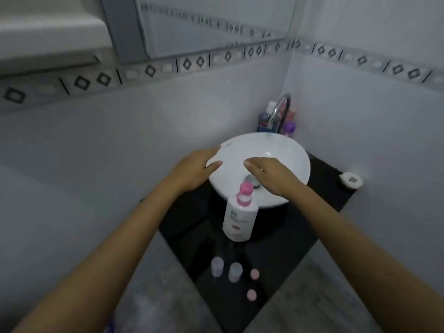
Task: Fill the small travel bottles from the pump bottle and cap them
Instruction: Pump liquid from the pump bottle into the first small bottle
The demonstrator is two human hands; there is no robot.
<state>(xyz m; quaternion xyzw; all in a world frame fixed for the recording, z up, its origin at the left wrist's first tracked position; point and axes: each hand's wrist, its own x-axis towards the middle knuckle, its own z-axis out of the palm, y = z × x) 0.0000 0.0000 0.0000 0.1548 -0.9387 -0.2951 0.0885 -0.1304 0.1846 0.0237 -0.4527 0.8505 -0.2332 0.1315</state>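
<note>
A white pump bottle (240, 216) with a pink pump head stands upright on the black counter (312, 227), just in front of the white basin. Two small clear travel bottles (217, 265) (235, 271) stand uncapped near the counter's front corner. Two pink caps (254, 273) (251, 295) lie on the counter just right of them. My left hand (194, 170) hovers at the basin's left rim, fingers spread, holding nothing. Over the bowl, my right hand (269, 173) is also open and empty, above and behind the pump head.
A round white basin (283, 150) fills the counter's middle, with a chrome tap (280, 111) behind it. Several toiletry bottles (289, 127) crowd the corner behind the tap. A small white round object (352, 180) sits at the counter's right edge. Tiled walls close in on both sides.
</note>
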